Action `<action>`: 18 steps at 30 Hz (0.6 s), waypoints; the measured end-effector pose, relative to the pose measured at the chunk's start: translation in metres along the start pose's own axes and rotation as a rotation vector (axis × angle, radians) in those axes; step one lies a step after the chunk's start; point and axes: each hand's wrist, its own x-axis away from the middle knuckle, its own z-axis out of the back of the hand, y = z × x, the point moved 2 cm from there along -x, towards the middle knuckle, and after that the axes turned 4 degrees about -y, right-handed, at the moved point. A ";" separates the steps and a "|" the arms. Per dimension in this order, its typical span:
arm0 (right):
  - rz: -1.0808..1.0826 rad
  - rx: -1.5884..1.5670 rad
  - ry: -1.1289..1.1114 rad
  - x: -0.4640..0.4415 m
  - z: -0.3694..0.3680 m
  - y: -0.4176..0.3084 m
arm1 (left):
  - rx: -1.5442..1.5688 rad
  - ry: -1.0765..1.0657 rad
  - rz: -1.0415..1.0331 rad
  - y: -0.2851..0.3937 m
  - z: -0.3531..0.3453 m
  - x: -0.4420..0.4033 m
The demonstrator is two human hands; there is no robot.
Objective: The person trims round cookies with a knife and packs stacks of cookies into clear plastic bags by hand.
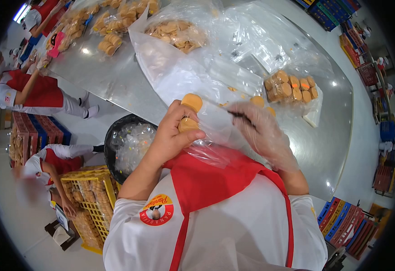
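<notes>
Pale flr (364,144) shows arnd steel tbl (317,149), w/ stacked crates (342,223) nearby.

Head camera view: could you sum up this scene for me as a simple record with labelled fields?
Left hand: bare, gripping two round biscuits
Right hand: clear glove, blurred; whether it holds anything is unclear
Surface: metal table
Beyond right hand: biscuit pack in clear plastic
Farther back: biscuit pieces in clear plastic
Floor, left: black bin holding clear plastic
</notes>
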 end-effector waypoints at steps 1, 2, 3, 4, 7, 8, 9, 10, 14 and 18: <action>0.014 0.031 -0.001 0.006 -0.001 0.002 | -0.009 0.006 -0.016 0.000 0.001 -0.001; 0.028 0.062 0.000 0.012 -0.003 0.004 | 0.003 0.003 0.003 0.002 0.000 -0.001; 0.038 0.093 0.005 0.015 -0.003 0.005 | 0.017 -0.005 0.021 0.005 -0.001 -0.001; -0.013 0.111 0.079 0.016 -0.001 0.006 | 0.030 -0.014 0.038 0.007 -0.003 -0.002; -0.091 0.140 0.184 0.017 0.005 0.002 | 0.034 -0.029 0.025 0.005 -0.006 -0.002; -0.068 0.135 0.140 0.020 0.008 0.004 | -0.019 -0.032 -0.014 0.003 -0.005 -0.002; -0.045 0.129 0.093 0.021 0.009 0.004 | -0.072 -0.033 -0.051 0.002 -0.003 -0.003; -0.070 0.152 0.085 0.019 0.009 0.002 | -0.125 -0.037 -0.087 0.002 -0.002 -0.003; -0.106 0.186 0.104 0.017 0.012 0.000 | -0.004 -0.040 0.048 0.005 -0.006 0.000; -0.049 0.202 0.079 0.022 0.009 0.001 | -0.027 -0.033 0.039 0.005 -0.006 0.001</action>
